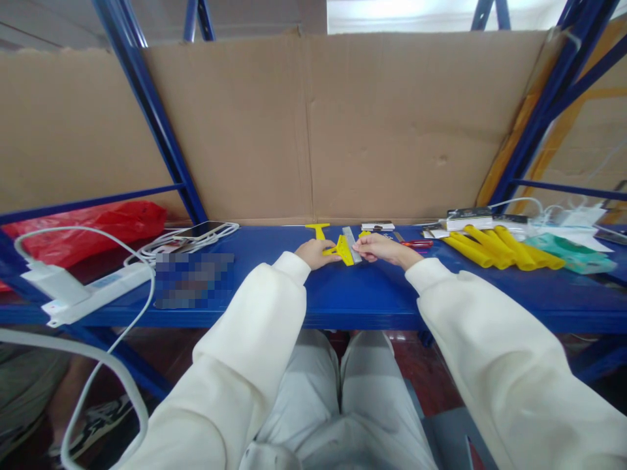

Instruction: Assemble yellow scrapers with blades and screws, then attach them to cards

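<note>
Over the blue shelf table, my left hand [317, 254] is closed on the handle of a yellow scraper-like tool [345, 250]. My right hand [375, 249] pinches a flat grey metal strip [351, 244], which lies along the wide end of the yellow tool. Just behind my left hand lies another yellow T-shaped piece [318, 230]. A small yellow part shows behind my right hand, and a red-handled tool [417, 243] rests to its right.
Yellow tubes [504, 248], a green plastic bag [571, 253] and small boxes [469, 219] lie at the right. A power strip [100, 294], cables and a red bag [93, 228] occupy the left. Cardboard [392, 124] stands behind. A person's foot shows at lower left.
</note>
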{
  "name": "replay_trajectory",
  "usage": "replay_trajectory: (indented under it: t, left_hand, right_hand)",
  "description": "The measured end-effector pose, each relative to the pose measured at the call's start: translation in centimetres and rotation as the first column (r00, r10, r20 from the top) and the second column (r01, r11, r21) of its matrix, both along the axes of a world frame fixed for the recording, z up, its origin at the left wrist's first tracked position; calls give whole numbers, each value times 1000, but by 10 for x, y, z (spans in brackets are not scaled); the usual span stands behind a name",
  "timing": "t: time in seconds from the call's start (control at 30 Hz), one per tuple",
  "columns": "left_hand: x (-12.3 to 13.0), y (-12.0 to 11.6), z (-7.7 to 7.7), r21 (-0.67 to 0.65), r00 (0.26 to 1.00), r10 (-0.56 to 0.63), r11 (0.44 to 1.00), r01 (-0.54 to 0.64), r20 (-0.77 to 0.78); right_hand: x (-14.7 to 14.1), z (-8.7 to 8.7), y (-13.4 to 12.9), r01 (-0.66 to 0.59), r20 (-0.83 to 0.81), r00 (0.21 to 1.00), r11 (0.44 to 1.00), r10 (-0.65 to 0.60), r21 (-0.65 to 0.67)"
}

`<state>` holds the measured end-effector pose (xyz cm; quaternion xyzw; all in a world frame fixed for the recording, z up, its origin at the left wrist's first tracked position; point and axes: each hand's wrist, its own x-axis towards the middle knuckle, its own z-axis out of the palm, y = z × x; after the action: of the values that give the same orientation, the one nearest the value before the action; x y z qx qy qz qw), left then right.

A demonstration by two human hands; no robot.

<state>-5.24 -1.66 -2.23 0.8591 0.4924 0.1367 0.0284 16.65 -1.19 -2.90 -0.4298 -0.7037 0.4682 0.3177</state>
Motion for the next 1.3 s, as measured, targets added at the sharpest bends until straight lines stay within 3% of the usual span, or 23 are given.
replay_trajectory:
  t: [0.33, 0.67, 1.3]
  left_hand:
    - [9, -3, 1, 28, 999, 43, 999, -44, 9]
    - [14, -8, 5, 50, 998, 56, 997, -55, -15]
    - [20, -15, 4, 62, 986, 148, 988, -144, -74]
  right_hand:
    - [-4, -3, 0, 37, -69, 997, 997, -42, -68]
    - [-5, -4, -1, 90, 6, 996, 996, -90, 8]
    - [-12, -9, -5, 143, -5, 990, 990, -143, 11]
